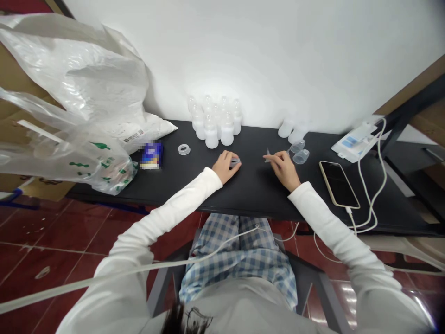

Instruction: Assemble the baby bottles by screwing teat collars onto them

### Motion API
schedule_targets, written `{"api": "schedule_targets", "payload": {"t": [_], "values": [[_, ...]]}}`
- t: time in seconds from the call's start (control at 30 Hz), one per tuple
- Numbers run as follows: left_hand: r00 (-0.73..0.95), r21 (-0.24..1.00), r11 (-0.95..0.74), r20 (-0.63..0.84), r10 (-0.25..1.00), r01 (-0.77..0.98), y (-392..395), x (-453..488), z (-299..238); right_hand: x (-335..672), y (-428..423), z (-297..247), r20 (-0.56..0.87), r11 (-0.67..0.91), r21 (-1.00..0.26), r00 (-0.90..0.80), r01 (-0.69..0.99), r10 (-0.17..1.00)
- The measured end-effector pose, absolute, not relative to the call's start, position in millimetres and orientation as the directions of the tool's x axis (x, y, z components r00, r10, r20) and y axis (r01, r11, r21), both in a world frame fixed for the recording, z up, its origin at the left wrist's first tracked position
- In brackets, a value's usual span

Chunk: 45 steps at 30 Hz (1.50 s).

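My left hand (225, 167) rests on the black table, its fingers curled round a translucent ring (235, 162). To its right, my right hand (284, 170) pinches a small clear piece (268, 156), whose exact kind I cannot make out. Several white baby bottles (211, 132) with domed tops stand in a group beyond my left hand. Two white bottle bodies (296, 133) are near the wall, beyond my right hand. Close to the right fingers lie two clear domed caps (301, 157). More translucent rings (184, 149) are stacked on the left.
A large white plastic bag (86, 79) and a clear bag with green print (107, 162) fill the left end, beside a blue packet (152, 155). On the right are a charging phone (339, 184), a white cable (373, 195) and a white-blue package (356, 141).
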<state>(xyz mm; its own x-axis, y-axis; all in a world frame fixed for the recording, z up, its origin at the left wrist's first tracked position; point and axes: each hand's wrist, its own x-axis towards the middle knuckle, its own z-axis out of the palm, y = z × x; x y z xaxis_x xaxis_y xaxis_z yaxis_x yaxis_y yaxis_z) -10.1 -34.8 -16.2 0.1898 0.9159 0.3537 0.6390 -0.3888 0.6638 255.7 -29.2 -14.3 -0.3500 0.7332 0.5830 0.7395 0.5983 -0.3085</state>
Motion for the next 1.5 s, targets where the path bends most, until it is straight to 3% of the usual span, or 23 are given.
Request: {"api": "schedule_targets", "payload": {"t": [0.07, 0.13, 0.23, 0.33, 0.63, 0.9, 1.13, 1.37, 1.5], "values": [[0.113, 0.909, -0.289, 0.267, 0.957, 0.299, -15.4, 12.2, -20.1, 238.4, -21.3, -16.3, 0.596, 0.628, -0.402, -0.330, 0.666, 0.732], [0.036, 0.993, -0.094, 0.097, 0.995, -0.075, 6.3, 32.0, -20.2, 222.4, -9.1, -18.9, 0.621, 0.628, -0.505, -0.257, 0.592, 0.741], [0.009, 0.901, 0.042, -0.042, 0.999, -0.431, 31.3, 48.3, -14.1, 204.4, 12.4, -21.3, 0.633, 0.595, -0.657, -0.090, 0.463, 0.769], [0.032, 0.826, 0.095, -0.092, 0.995, -0.556, 40.0, 48.6, -7.8, 194.5, 27.9, -19.7, 0.616, 0.571, -0.716, -0.021, 0.403, 0.787], [0.106, 0.876, 0.065, -0.016, 0.994, -0.478, 32.0, 45.9, -14.0, 193.9, 28.1, -17.1, 0.523, 0.483, -0.766, -0.025, 0.424, 0.852], [0.268, 0.952, -0.031, 0.117, 0.956, -0.304, 29.5, 48.1, -23.6, 197.5, 32.6, -25.4, 0.561, 0.466, -0.742, 0.067, 0.481, 0.825], [0.222, 0.946, -0.004, 0.080, 0.972, -0.325, 32.2, 47.6, -25.6, 195.4, 23.6, -15.7, 0.478, 0.469, -0.753, -0.106, 0.461, 0.872], [0.203, 0.964, 0.012, 0.044, 0.978, -0.266, 29.6, 45.9, -19.8, 194.8, 20.0, -11.1, 0.436, 0.446, -0.816, -0.114, 0.369, 0.892], [0.194, 0.968, -0.006, 0.056, 0.979, -0.250, 26.7, 44.6, -15.7, 194.0, 19.0, -11.5, 0.465, 0.483, -0.792, -0.143, 0.375, 0.874]]}}
